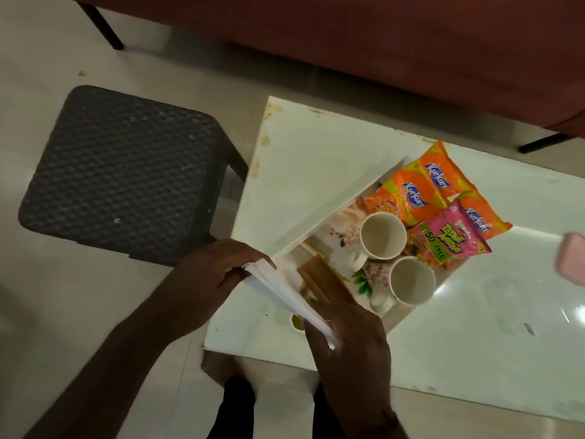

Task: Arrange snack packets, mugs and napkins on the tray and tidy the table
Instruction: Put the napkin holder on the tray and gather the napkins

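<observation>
Nearest the viewer, 2 bare hands hold 1 stack of white napkins point(286, 296) between them, just above the near edge of the white bench point(474, 327). The right hand point(351, 346) grips the lower end of the stack, its fingers point(329, 315) curled shut around the paper. The left hand point(218, 274) pinches the upper end, its fingers point(250, 255) closed over the corner. Holding both ends this way likely squares the loose sheets into 1 neat bundle before they are set down.

Just beyond the napkins sits the tray point(332, 229), a shallow white one with a floral print, lying at an angle on the bench. Its near part, by the stack, shows bare printed surface and a tan strip-like patch that cannot be identified; this open space looks like the place meant for the napkins.

Further in, 2 white mugs stand upright and empty on the tray: the near mug point(411, 280) and the far mug point(381, 234), side by side, handles turned towards the viewer's left.

Behind the mugs, 4 snack packets lie flat and overlapping: a pink packet point(449, 242) nearest, then 3 orange packets point(414, 194) fanned towards the tray's far corner, some overhanging its edge onto the bench.

At the right edge a pink object point(573, 261) is partly cut off. To the left stands a dark woven stool point(120, 172) on the pale floor, and a red-brown sofa point(348, 42) lies furthest away.
</observation>
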### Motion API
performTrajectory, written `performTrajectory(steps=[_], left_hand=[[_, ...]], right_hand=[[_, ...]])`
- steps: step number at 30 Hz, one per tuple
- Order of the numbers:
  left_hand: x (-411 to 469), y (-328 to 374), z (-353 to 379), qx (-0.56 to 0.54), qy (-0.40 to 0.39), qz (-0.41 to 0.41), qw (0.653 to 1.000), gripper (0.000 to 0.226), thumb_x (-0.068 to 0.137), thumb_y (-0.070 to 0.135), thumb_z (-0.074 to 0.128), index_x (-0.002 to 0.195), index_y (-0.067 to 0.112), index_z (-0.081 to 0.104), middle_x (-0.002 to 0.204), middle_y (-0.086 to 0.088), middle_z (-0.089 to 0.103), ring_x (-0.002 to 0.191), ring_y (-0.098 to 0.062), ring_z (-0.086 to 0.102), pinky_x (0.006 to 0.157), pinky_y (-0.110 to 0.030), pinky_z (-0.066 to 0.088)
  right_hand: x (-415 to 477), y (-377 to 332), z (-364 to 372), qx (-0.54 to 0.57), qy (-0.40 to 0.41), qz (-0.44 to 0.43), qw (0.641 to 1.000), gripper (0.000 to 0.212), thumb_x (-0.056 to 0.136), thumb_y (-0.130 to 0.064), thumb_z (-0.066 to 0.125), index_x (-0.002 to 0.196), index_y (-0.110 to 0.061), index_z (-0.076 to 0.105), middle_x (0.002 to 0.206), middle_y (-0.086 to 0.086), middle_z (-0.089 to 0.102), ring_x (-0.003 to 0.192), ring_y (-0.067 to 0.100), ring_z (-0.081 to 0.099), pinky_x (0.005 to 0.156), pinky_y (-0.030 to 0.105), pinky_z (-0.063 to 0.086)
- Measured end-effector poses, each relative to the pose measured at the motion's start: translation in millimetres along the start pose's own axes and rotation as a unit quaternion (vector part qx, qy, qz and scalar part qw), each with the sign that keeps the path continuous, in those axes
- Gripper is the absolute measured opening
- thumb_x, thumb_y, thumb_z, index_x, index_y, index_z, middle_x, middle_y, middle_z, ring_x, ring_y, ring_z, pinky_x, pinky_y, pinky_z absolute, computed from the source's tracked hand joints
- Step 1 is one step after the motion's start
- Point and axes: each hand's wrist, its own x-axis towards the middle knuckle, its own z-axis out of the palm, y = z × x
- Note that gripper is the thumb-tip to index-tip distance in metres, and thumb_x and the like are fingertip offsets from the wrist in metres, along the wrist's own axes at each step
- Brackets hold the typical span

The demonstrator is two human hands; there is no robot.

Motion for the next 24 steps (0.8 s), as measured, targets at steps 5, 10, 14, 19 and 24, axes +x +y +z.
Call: performTrajectory(steps=[5, 10, 14, 19, 24], left_hand=[[25.1, 30.2, 27.0, 0.003, -0.013, 0.039, 0.999, 0.026, 0.090, 0.008, 0.062, 0.115, 0.014, 0.068, 0.119, 0.003, 0.067, 0.113, -0.014, 0.060, 0.104, -0.032, 0.047], [48.8, 45.0, 53.3, 0.025, -0.006, 0.061, 0.998, 0.029, 0.090, 0.006, 0.061, 0.113, 0.021, 0.069, 0.115, 0.007, 0.067, 0.110, -0.011, 0.060, 0.100, -0.020, 0.044], [59.4, 45.7, 67.7, 0.046, -0.002, 0.080, 0.996, 0.028, 0.088, 0.006, 0.062, 0.113, 0.017, 0.070, 0.113, -0.001, 0.069, 0.108, -0.016, 0.061, 0.102, -0.038, 0.048], [66.7, 40.1, 77.5, 0.081, 0.019, 0.087, 0.993, 0.027, 0.087, 0.006, 0.063, 0.110, 0.018, 0.071, 0.108, -0.002, 0.070, 0.103, -0.019, 0.062, 0.097, -0.040, 0.051], [68.1, 29.9, 89.0, 0.097, 0.034, 0.094, 0.990, 0.028, 0.084, 0.001, 0.066, 0.107, 0.015, 0.071, 0.104, -0.003, 0.073, 0.096, -0.023, 0.067, 0.090, -0.034, 0.053]], right_hand=[[-21.9, 17.2, -28.0, -0.006, 0.031, 0.051, 0.998, 0.024, 0.077, -0.029, 0.062, 0.100, -0.035, 0.059, 0.101, -0.023, 0.059, 0.089, -0.007, 0.051, 0.079, 0.004, 0.035], [-32.1, 37.9, -33.6, -0.023, 0.016, 0.131, 0.991, 0.028, 0.070, -0.017, 0.069, 0.097, -0.022, 0.071, 0.092, -0.023, 0.056, 0.085, -0.007, 0.048, 0.071, 0.008, 0.039], [-33.7, 46.6, -29.7, -0.006, -0.008, 0.173, 0.985, 0.028, 0.072, -0.011, 0.072, 0.098, -0.021, 0.071, 0.095, -0.017, 0.061, 0.087, -0.001, 0.055, 0.073, 0.009, 0.041], [-34.6, 53.8, -20.0, 0.015, -0.034, 0.197, 0.980, 0.035, 0.073, -0.002, 0.076, 0.102, -0.021, 0.069, 0.099, -0.015, 0.061, 0.088, 0.001, 0.056, 0.074, 0.006, 0.040], [-35.0, 56.5, -9.7, -0.007, -0.036, 0.216, 0.976, 0.034, 0.077, -0.011, 0.077, 0.106, -0.024, 0.067, 0.099, -0.014, 0.065, 0.086, 0.006, 0.060, 0.073, 0.012, 0.044]])
